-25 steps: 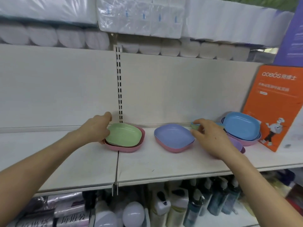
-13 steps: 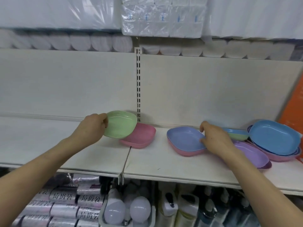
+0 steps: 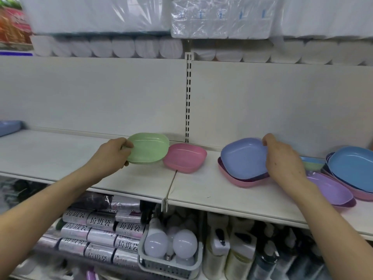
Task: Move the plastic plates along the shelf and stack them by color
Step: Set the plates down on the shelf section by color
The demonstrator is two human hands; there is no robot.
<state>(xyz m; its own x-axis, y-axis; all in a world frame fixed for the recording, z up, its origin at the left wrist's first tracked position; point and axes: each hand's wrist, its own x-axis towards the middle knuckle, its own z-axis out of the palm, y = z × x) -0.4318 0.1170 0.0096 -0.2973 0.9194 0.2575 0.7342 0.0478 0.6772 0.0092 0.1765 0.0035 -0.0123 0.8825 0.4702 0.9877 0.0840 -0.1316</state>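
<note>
Green plastic is what the left hand [image 3: 109, 156] grips: the green plate [image 3: 149, 147] is pinched at its left rim, with the thumb lying over the edge and the fingers curled underneath. It is tilted with its hollow towards the camera, over the shelf [image 3: 60, 154] and left of the slotted upright post [image 3: 188, 98]. Its right edge meets the left rim of a pink plate [image 3: 184, 157], which lies flat across the seam between the two shelf boards. Whether the two touch cannot be told.

Further right, the right hand [image 3: 282, 158] holds a blue-violet plate [image 3: 244, 156] by its right side, fingers hooked over the far corner and the palm against the rim. That plate is tipped up at the hand's side. Its lower edge rests in a second pink plate [image 3: 242, 181], and a darker rim shows between them.

Just beyond the right wrist lies a lilac plate [image 3: 331, 188] on a darker one. Behind it, a stack topped by a bright blue plate [image 3: 353, 168] leans at the frame's edge. Small green and blue plates [image 3: 311, 163] peek out behind the right hand.

On the shelf below are rolled bags [image 3: 101, 235], a basket [image 3: 171, 267] of light bulbs and some bottles [image 3: 242, 249]. Wrapped paper rolls [image 3: 121, 47] fill the shelf above.
</note>
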